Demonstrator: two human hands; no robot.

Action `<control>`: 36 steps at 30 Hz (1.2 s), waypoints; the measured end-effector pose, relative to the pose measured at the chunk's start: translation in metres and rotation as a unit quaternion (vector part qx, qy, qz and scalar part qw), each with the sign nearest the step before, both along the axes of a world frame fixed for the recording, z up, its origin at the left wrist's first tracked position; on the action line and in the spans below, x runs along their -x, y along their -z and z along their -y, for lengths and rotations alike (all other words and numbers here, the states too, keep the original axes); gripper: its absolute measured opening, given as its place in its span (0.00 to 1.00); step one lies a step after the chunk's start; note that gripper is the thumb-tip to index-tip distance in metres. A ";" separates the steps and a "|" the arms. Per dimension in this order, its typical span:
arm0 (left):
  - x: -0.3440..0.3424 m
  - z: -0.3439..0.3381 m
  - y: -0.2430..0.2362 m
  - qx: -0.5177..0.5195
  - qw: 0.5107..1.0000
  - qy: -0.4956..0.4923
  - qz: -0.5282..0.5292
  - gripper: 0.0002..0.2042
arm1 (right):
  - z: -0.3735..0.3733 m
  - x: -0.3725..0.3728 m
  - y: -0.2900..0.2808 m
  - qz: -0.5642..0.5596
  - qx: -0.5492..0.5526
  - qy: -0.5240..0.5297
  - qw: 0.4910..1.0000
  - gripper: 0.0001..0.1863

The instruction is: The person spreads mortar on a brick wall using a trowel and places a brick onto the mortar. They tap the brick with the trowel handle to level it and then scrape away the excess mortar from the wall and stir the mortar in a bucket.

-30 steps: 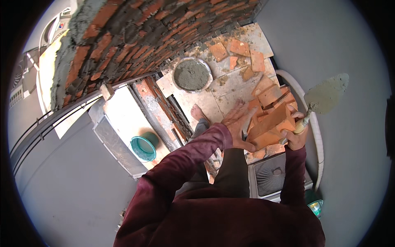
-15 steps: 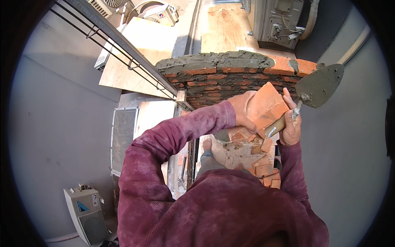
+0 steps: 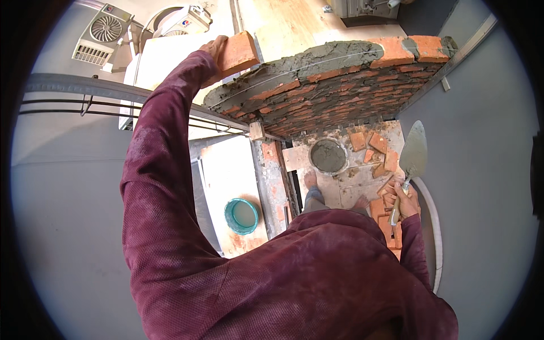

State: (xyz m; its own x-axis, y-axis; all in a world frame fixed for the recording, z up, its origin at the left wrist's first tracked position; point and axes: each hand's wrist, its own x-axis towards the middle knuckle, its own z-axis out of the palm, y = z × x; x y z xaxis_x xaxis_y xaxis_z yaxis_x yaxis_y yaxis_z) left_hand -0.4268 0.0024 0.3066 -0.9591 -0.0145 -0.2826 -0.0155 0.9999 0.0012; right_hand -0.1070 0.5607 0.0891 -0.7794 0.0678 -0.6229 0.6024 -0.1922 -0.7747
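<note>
My left hand [image 3: 214, 50] grips an orange brick [image 3: 237, 52] at the left end of the brick wall [image 3: 334, 93], whose top carries grey mortar [image 3: 340, 55], a taut string and a few bricks at the right. My right hand [image 3: 405, 201], low at the right, holds a trowel [image 3: 413, 156] by its handle, blade upward, near a pile of loose bricks [image 3: 378, 211]. A round container [image 3: 328, 156] of grey mortar stands on the floor by my bare feet, with broken brick pieces [image 3: 378, 143] beside it.
A metal beam with rods [image 3: 68, 85] crosses at the left. Beyond the wall are plywood boards [image 3: 283, 20] and air-conditioner units [image 3: 105, 31]. A teal bucket [image 3: 241, 215] sits on a pale board at lower left. A white pipe [image 3: 434, 238] runs along the grey right-hand wall.
Both hands were together on the brick; now my left hand has carried it up and left to the wall's top, while my right hand has lowered with the trowel. The view has shifted.
</note>
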 end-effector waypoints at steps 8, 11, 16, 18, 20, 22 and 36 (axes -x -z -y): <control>0.015 0.026 0.044 0.073 0.996 0.001 0.056 0.52 | 0.017 -0.040 0.043 0.112 -0.021 0.032 0.993 0.19; 0.012 0.029 0.054 0.082 0.995 0.003 0.061 0.52 | 0.021 -0.029 0.049 0.112 -0.026 0.030 0.993 0.19; 0.003 0.028 0.062 0.095 0.993 0.001 0.070 0.52 | 0.028 -0.006 0.044 0.096 -0.038 -0.002 0.995 0.19; 0.003 0.028 0.061 0.098 0.993 0.002 0.070 0.52 | 0.027 0.003 0.046 0.079 -0.040 -0.021 0.996 0.19; 0.002 0.032 0.064 0.101 0.992 0.004 0.072 0.52 | 0.026 0.007 0.049 0.075 -0.039 -0.038 0.996 0.19; -0.002 0.037 0.064 0.105 0.992 0.004 0.071 0.52 | 0.025 0.008 0.050 0.079 -0.039 -0.046 0.995 0.19; -0.016 0.047 0.079 0.115 0.990 0.018 0.082 0.52 | 0.033 -0.004 0.063 0.114 -0.022 -0.056 0.992 0.14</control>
State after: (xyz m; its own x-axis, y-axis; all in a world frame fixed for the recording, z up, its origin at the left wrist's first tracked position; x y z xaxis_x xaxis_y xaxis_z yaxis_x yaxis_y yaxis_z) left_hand -0.4105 -0.0448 0.2280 -0.9019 -0.0629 -0.4273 0.0392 0.9733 -0.2260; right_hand -0.1032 0.5281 0.0258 -0.6228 0.0196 -0.7821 0.7785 -0.0836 -0.6220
